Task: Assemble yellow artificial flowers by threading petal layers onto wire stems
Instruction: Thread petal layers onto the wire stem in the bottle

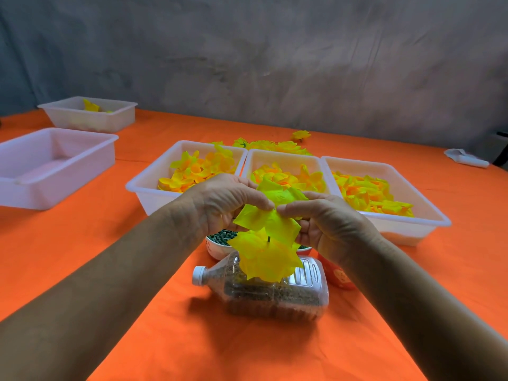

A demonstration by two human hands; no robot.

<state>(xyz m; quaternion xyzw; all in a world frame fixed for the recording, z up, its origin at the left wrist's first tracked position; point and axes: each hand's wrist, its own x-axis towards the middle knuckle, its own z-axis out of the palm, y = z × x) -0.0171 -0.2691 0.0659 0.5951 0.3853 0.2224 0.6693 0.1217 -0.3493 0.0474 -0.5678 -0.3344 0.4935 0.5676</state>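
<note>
Overhead, a grey mottled wall (pixel 275 50) backs a table (pixel 137 312) draped in orange cloth. Three white trays (pixel 148 185) sit side by side, all heaped with yellow petals (pixel 371 193); two more white bins (pixel 55 166) stand at far left. A clear bottle (pixel 275 295) of brown grit lies near the front, a stem (pixel 268 239) rising above it through a yellow layer. Left hand (pixel 222 204) and right hand (pixel 330 224) together pinch a petal layer (pixel 266 218) over the stem.
</note>
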